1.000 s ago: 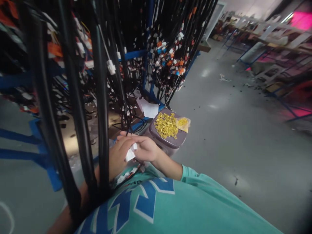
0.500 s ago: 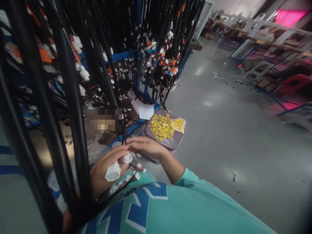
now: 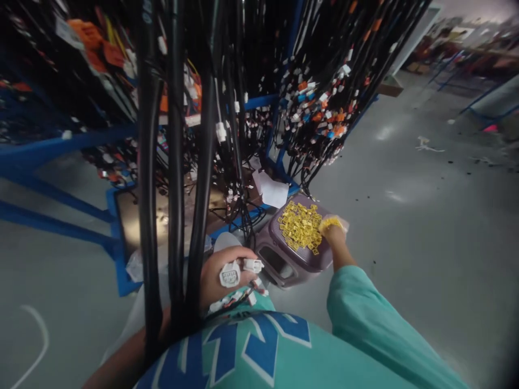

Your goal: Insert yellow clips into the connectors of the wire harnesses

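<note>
My left hand (image 3: 219,270) is closed around a wire harness, with a large round white connector (image 3: 230,275) and a smaller white connector (image 3: 253,265) showing at its fingers. Black cable sleeves (image 3: 174,216) rise in front of my left forearm. Below this hand hang several small white plugs (image 3: 251,297) on wires. At the far edge of a purple-grey stool (image 3: 279,254), my right hand (image 3: 335,236) is at a clear bag (image 3: 343,222) of small yellow pieces; its fingertips are not clearly visible. A pile of loose yellow clips (image 3: 300,227) covers the stool top beside it.
Blue metal racks (image 3: 101,141) carry dense bundles of black cables with white, orange and blue connectors (image 3: 324,102). A white sheet (image 3: 272,190) lies by the stool at the rack's foot. Scraps (image 3: 425,145) are scattered over the grey floor (image 3: 425,232).
My right hand has left the side of my left hand and moved right to the bag on the stool. My left hand keeps the connectors. The view has turned left.
</note>
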Available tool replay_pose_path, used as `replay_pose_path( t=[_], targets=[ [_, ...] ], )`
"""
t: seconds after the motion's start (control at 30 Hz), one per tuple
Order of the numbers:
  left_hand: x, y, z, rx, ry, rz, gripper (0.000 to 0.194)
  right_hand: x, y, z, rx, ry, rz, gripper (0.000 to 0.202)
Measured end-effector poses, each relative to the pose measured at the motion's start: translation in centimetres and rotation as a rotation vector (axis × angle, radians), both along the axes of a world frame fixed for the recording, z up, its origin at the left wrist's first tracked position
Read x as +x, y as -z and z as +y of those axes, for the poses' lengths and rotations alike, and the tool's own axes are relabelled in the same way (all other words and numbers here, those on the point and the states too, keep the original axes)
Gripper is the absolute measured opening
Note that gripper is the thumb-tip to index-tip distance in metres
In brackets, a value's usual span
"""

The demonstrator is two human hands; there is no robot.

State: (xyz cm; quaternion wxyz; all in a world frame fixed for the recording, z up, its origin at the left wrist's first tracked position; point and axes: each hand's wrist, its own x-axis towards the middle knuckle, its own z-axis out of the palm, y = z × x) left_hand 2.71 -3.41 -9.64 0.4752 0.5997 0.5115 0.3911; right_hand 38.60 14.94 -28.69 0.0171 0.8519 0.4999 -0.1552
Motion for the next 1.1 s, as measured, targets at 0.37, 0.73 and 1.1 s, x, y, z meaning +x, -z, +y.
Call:
replay_pose_path(
  t=[0.37,0.73,1.1],
  targets=[
    [0.1,-0.7,0.1,0.071,-0.024,0.093,0.015,0.7,2.9,1.4,-0.058,0.071,0.099,0.020],
    [-0.2,0.9,0.2,-0.069,-0.119,-0.166,0.025,-1.0,-0.1,-0.4,0.229,0.185,0.273,0.032],
    [0.7,0.8,-0.1,-0.017,-0.240,-0.304,0.032,-10.8,-9.7,-7.8,0.549,0.110,1.224,0.021]
  ],
)
